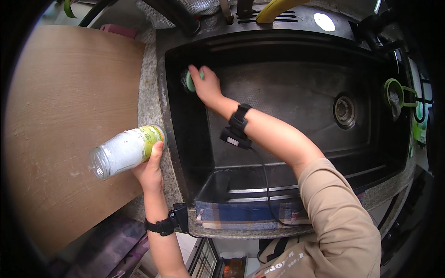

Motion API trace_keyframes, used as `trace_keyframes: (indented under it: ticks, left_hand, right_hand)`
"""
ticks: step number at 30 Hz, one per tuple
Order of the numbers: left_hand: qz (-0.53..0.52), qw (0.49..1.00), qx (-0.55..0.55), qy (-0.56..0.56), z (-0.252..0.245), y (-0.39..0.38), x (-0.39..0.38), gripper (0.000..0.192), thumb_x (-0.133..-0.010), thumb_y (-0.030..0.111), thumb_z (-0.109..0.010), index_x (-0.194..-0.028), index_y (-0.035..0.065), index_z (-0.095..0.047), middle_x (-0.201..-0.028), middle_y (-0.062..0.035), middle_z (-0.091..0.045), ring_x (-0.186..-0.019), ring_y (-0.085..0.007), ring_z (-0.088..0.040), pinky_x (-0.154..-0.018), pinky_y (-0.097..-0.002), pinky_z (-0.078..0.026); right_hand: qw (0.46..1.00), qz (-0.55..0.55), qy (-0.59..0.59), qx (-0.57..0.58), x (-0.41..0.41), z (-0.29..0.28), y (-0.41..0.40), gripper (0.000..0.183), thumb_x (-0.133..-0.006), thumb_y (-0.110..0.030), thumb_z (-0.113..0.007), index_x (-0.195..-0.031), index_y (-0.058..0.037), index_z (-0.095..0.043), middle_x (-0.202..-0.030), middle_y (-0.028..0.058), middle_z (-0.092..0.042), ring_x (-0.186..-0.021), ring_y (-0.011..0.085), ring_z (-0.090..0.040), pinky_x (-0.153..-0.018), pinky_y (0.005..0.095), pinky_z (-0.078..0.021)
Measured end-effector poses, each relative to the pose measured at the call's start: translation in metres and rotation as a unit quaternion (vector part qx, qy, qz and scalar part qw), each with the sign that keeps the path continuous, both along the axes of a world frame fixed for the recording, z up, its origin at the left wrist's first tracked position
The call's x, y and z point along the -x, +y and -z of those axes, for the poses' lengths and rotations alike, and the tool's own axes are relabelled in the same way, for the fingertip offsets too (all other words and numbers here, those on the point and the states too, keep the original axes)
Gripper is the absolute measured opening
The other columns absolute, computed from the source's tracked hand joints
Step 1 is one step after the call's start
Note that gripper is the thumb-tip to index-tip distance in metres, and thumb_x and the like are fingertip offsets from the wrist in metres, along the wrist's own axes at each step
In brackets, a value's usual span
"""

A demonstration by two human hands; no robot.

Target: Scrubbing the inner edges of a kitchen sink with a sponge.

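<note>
My left hand (pixel 150 173) grips a glass jar (pixel 123 149) that lies nearly on its side above the counter edge, its lidless mouth pointing left. White material shows through the glass, and a yellow-green label bearing writing wraps the end near the sink. Inside the black sink (pixel 299 104), at its upper left, my right hand (pixel 208 85) holds a small rounded green object (pixel 190 82) against or close to the left wall. Blur hides exactly what it is; some whitish texture shows beside it.
A large wooden board (pixel 76 121) covers the counter at left. At right are the drain (pixel 344 110), a green-rimmed strainer (pixel 393 92) on the sink's side and a black faucet (pixel 373 31). Knife handles, one yellow (pixel 274 12), stand behind. A folded plaid cloth (pixel 243 215) lies along the front edge.
</note>
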State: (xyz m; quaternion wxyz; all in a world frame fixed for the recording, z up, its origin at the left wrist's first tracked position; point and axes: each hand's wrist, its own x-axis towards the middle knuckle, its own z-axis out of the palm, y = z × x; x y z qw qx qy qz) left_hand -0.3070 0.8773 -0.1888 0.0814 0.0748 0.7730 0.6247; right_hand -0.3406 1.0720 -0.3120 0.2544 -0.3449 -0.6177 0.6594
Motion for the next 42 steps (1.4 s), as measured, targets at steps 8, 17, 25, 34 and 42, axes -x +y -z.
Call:
trace_keyframes:
  ticks: [8, 17, 25, 34, 42]
  left_hand:
    - [-0.004, 1.000, 0.011, 0.003, 0.002, 0.002, 0.000, 0.072, -0.067, -0.006, -0.066, -0.127, 0.0037, -0.028, -0.119, -0.0084, -0.039, -0.107, -0.0193, -0.042, -0.092, -0.0318, -0.036]
    - [-0.009, 0.999, 0.004, 0.038, 0.004, 0.002, -0.003, 0.045, -0.075, -0.002, -0.059, -0.116, -0.0002, -0.042, -0.113, -0.0097, -0.048, -0.102, -0.0190, -0.048, -0.090, -0.0325, -0.038]
    - [0.003, 0.999, 0.017, 0.039, 0.006, 0.008, -0.004, 0.047, -0.075, 0.000, -0.059, -0.118, -0.0001, -0.040, -0.114, -0.0090, -0.047, -0.103, -0.0184, -0.047, -0.091, -0.0319, -0.037]
    - [-0.014, 0.999, 0.010, 0.029, 0.002, 0.008, -0.007, 0.046, -0.076, 0.001, -0.059, -0.118, -0.0006, -0.040, -0.115, -0.0091, -0.046, -0.104, -0.0183, -0.046, -0.092, -0.0316, -0.036]
    - [0.008, 0.999, 0.009, 0.042, 0.012, 0.004, -0.006, 0.046, -0.075, 0.001, -0.060, -0.117, -0.0009, -0.041, -0.114, -0.0094, -0.048, -0.103, -0.0185, -0.047, -0.091, -0.0315, -0.037]
  right_hand:
    - [0.959, -0.179, -0.068, 0.207, -0.012, 0.047, 0.017, 0.039, -0.081, -0.035, -0.053, -0.087, 0.0035, -0.053, -0.083, 0.0161, -0.058, -0.073, 0.0251, -0.057, -0.065, 0.0337, -0.0436]
    - [0.984, -0.119, 0.118, -0.060, 0.009, -0.022, 0.025, 0.029, -0.077, -0.023, -0.059, -0.088, 0.0028, -0.054, -0.071, 0.0117, -0.057, -0.066, 0.0165, -0.054, -0.061, 0.0295, -0.0431]
    - [0.996, -0.067, -0.041, -0.046, 0.002, 0.057, 0.030, 0.037, -0.075, -0.027, -0.059, -0.095, 0.0040, -0.055, -0.081, 0.0194, -0.060, -0.076, 0.0268, -0.059, -0.068, 0.0322, -0.0442]
    - [0.988, 0.002, 0.118, -0.104, 0.017, -0.031, 0.012, 0.028, -0.074, -0.022, -0.060, -0.087, 0.0019, -0.054, -0.076, 0.0201, -0.058, -0.071, 0.0303, -0.058, -0.064, 0.0338, -0.0446]
    - [0.998, 0.038, -0.014, -0.041, 0.009, 0.017, 0.009, 0.030, -0.073, -0.023, -0.061, -0.090, 0.0012, -0.057, -0.083, 0.0207, -0.059, -0.081, 0.0356, -0.057, -0.070, 0.0373, -0.0451]
